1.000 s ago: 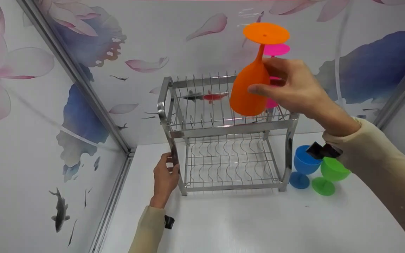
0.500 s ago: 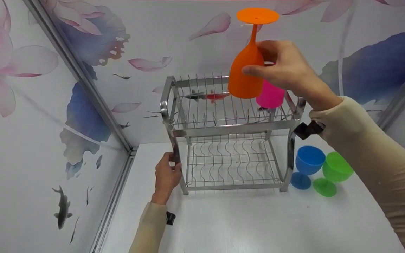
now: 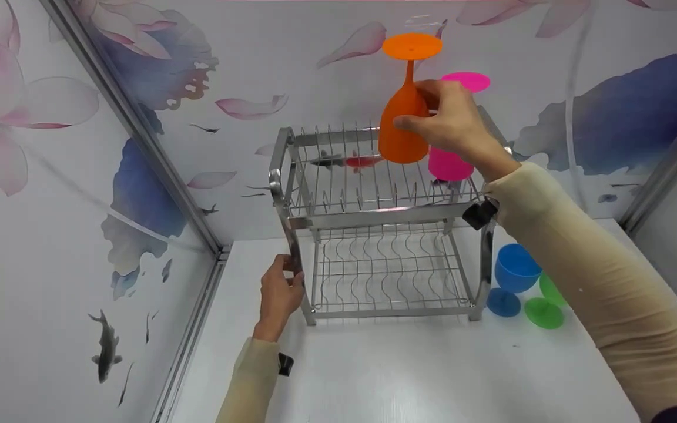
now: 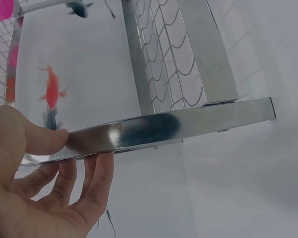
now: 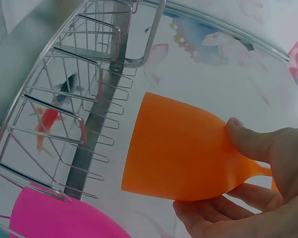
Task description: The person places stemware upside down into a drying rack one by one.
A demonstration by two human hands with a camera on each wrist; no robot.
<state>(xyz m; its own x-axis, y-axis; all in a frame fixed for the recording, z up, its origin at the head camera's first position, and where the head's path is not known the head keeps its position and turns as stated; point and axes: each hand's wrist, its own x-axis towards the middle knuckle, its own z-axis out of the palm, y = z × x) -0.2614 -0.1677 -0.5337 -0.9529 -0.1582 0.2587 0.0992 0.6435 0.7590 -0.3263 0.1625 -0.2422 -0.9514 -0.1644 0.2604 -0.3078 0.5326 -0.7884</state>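
An orange goblet (image 3: pixel 404 126) hangs upside down over the top tier of a metal dish rack (image 3: pixel 385 218), base upward. My right hand (image 3: pixel 453 120) grips its bowl between thumb and fingers; in the right wrist view the bowl (image 5: pixel 184 153) points toward the wires. Just right of it, a pink goblet (image 3: pixel 451 164) stands inverted on the top tier, partly hidden by my hand. My left hand (image 3: pixel 280 296) holds the rack's left upright. In the left wrist view the thumb lies on one side of that metal bar (image 4: pixel 139 133), the fingers on the other.
A blue goblet (image 3: pixel 516 269) and a green goblet (image 3: pixel 544 312) stand upright on the white table (image 3: pixel 397 370) right of the rack; my right sleeve covers part of the green one. The lower wire tier (image 3: pixel 388 270) has wavy slots. Flower-printed walls (image 3: pixel 156 170) close in the back and sides.
My right hand has carried the orange goblet left, first rising, then lowering, away from the pink goblet. My left hand keeps its hold on the upright.
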